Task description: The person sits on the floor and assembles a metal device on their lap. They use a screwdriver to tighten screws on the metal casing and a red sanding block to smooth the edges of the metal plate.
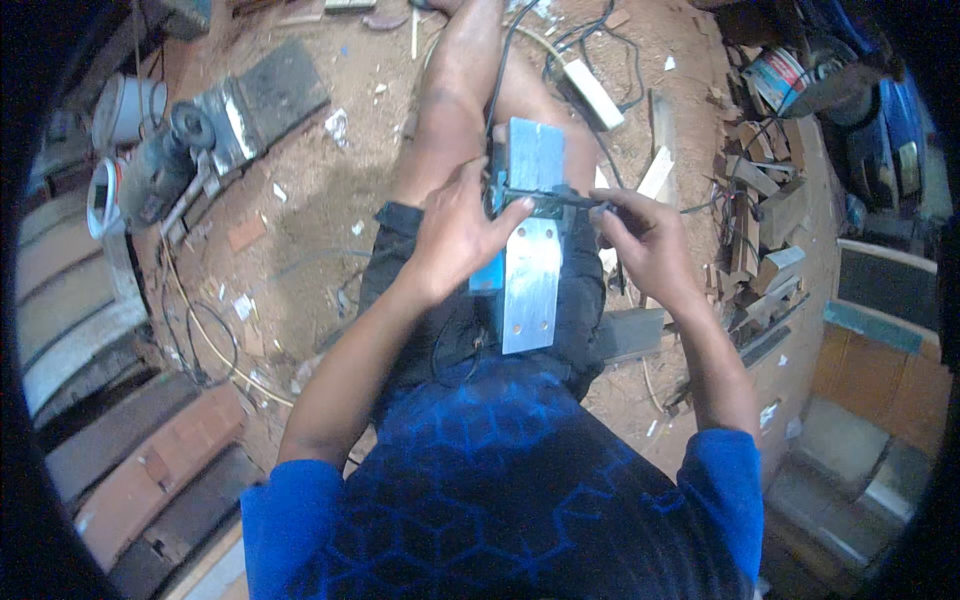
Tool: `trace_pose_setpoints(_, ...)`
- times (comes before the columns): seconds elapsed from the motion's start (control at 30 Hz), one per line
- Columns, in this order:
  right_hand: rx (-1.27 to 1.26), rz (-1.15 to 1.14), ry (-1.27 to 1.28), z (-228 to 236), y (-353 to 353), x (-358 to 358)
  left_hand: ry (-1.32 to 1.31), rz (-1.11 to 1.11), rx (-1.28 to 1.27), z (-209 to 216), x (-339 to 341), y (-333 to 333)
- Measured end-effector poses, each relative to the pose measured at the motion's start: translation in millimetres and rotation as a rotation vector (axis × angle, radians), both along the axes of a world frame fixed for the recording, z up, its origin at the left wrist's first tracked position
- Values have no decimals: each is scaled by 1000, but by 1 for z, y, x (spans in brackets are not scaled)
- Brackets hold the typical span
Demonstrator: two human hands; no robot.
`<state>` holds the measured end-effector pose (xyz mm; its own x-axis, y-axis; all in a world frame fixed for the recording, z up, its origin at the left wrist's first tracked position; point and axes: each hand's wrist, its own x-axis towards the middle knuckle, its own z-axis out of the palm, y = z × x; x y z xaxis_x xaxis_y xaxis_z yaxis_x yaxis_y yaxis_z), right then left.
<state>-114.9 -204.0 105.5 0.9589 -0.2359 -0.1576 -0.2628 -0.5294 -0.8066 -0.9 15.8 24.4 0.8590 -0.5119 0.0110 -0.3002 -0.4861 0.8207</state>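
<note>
An electric hand planer with a blue body lies upside down across my lap, its two shiny metal sole plates facing up. My left hand grips its left side, with the thumb on the dark cutter area between the plates. At the right end of that cutter, my right hand pinches a thin dark tool, which looks like a small wrench. Its tip reaches the cutter, but I cannot make out its exact shape. A black cord runs up beside the planer.
On the left stand a bench machine and white buckets. Wood offcuts are piled on the right, near another bucket. A white power strip and cables lie ahead. Stacked boards line the lower left.
</note>
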Motion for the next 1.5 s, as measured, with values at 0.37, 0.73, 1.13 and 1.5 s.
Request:
trace_pose_setpoints(0.37,-494,-279,31,-167,-69,-40,-646,-654,280,38,42,-10)
trace_pose_setpoints(0.73,-348,-370,-121,-177,-52,-39,-679,-789,413,43,50,-18)
trace_pose_setpoints(1.13,-271,252,-415,-68,-6,6,-636,-761,352,42,52,-21)
trace_pose_setpoints(1.5,-308,309,-319,-45,-3,19,-549,-710,263,46,49,-15)
